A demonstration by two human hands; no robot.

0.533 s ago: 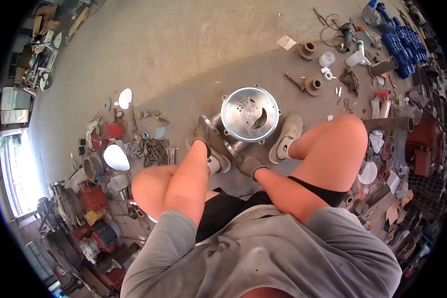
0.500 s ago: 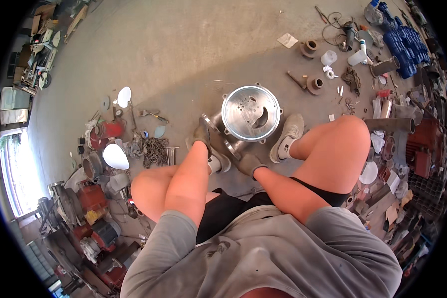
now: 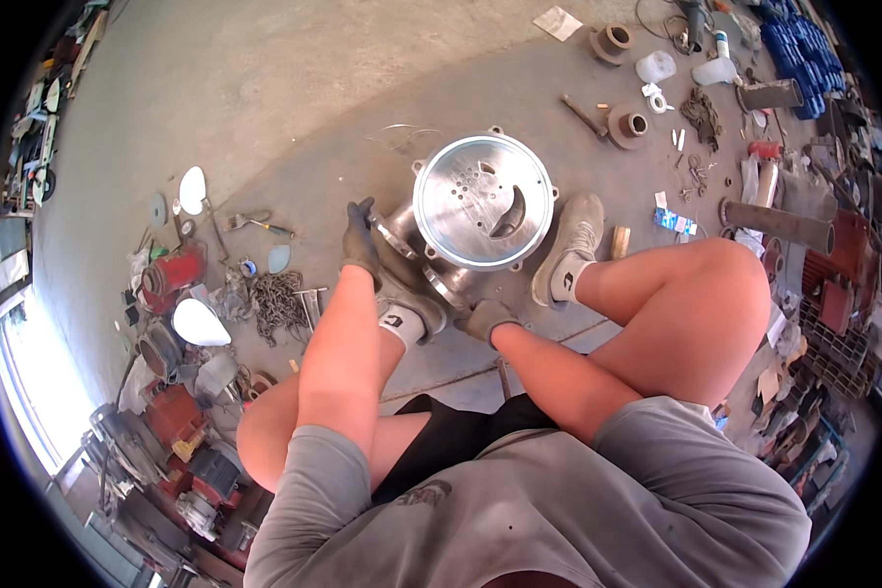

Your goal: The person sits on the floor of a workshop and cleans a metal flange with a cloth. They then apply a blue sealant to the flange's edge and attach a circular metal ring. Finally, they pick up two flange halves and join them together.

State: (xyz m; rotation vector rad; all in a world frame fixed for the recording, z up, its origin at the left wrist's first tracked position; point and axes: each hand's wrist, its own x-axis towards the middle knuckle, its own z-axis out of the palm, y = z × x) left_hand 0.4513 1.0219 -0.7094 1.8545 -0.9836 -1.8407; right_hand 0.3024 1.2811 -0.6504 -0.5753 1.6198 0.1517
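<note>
Between my shoes stands a round metal housing [image 3: 465, 230], its bright machined face pierced by small holes and a crescent-shaped opening. Two flanged pipe stubs stick out toward me from its left and lower sides. My left hand [image 3: 362, 243], in a dark grey glove, is beside the left flange [image 3: 395, 238] with fingers stretched out; whether it touches the rim is hard to see. At the lower flange [image 3: 447, 290], my gloved right hand [image 3: 488, 318] has its fingers curled round the near edge, the fingertips partly hidden.
To the left lie a chain [image 3: 280, 305], a red machine part [image 3: 174, 274] and hand tools. Rusty flanged collars [image 3: 627, 125], a tape roll [image 3: 658, 102] and a steel pipe [image 3: 779, 227] lie to the right. Blue parts [image 3: 802, 69] are piled at far right.
My view has shifted. The housing appears nearer and larger. My left hand's fingers have straightened and show beside the left flange; my right hand remains at the lower flange.
</note>
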